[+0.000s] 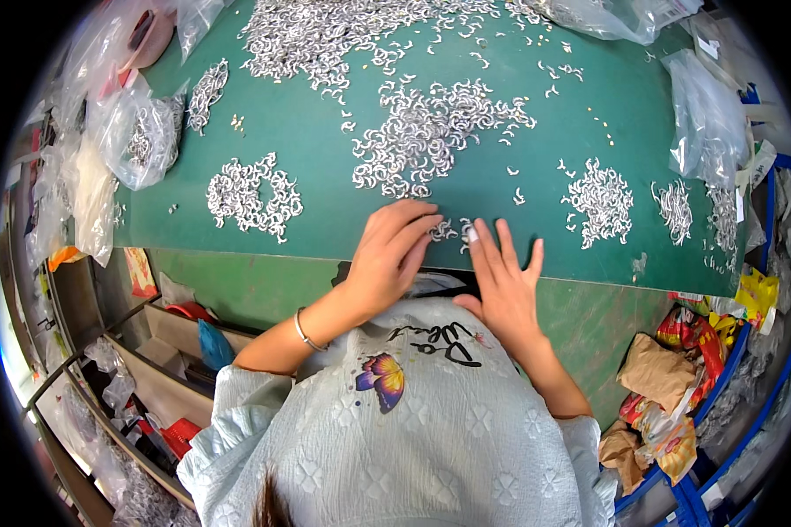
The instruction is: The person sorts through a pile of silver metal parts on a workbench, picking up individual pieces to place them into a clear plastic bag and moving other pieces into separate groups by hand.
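Note:
Near the front edge of the green table [325,233], a few small curved silver metal pieces [444,231] lie between my two hands. My left hand [390,246] rests beside them on the left, fingers stretched toward the right and thumb apart, with nothing visible in its grasp. On the other side, my right hand [505,277] lies flat with its fingers spread, the index fingertip touching pieces at its left. Just beyond both hands spreads a larger heap of the same curved pieces [422,132]. What lies under the left fingers is hidden.
A big pile [316,39] of pieces covers the far table; smaller piles sit left [253,200] and right [600,202]. Clear plastic bags [141,132] stand on the left, another bag [707,114] at right. Drawers [167,351] and crumpled packaging [664,378] flank me below.

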Demonstrator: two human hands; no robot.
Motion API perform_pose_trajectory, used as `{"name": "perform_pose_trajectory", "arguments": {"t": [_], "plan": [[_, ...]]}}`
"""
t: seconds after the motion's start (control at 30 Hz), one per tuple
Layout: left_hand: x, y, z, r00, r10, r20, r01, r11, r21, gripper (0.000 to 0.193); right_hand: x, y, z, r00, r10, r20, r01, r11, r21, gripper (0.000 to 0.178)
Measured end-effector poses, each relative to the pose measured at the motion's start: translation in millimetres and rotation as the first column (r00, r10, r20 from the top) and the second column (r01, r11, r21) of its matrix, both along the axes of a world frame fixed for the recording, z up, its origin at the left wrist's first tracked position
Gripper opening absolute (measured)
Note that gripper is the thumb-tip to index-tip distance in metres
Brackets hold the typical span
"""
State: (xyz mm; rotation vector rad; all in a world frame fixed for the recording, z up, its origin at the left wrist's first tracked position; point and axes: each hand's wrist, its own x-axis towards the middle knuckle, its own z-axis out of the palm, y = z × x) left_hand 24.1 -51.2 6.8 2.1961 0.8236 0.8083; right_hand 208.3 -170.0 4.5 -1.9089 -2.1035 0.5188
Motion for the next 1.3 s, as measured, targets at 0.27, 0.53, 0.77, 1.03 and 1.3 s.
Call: {"name": "perform_pose_trajectory", "arguments": {"t": [0.27,0.53,0.77,1.03,1.3], "plan": [[-16,-12,9,0.977,0.086,-0.196,-0.102,0.992,-0.072,0.054,-23,19,-1,1.000,0.005,-0.010,-0.004,0.999,0.035,0.087],[-22,-7,3,0.989,0.083,-0.124,-0.096,0.990,-0.105,0.047,-32,24,2,0.999,0.038,0.022,-0.038,0.999,-0.014,0.079],[-22,-3,2,0.992,0.066,-0.105,-0.076,0.992,-0.100,0.039,-15,22,10,0.996,-0.083,-0.042,0.084,0.996,0.025,0.060],[-19,-5,0,0.991,0.014,-0.136,-0.026,0.996,-0.090,0.041,-13,20,11,0.994,-0.034,-0.105,0.035,0.999,-0.001,0.053],[-10,3,4,0.973,0.015,-0.228,-0.008,0.999,0.034,0.035,-9,28,18,0.998,-0.034,-0.061,0.036,0.999,0.027,0.049]]}}
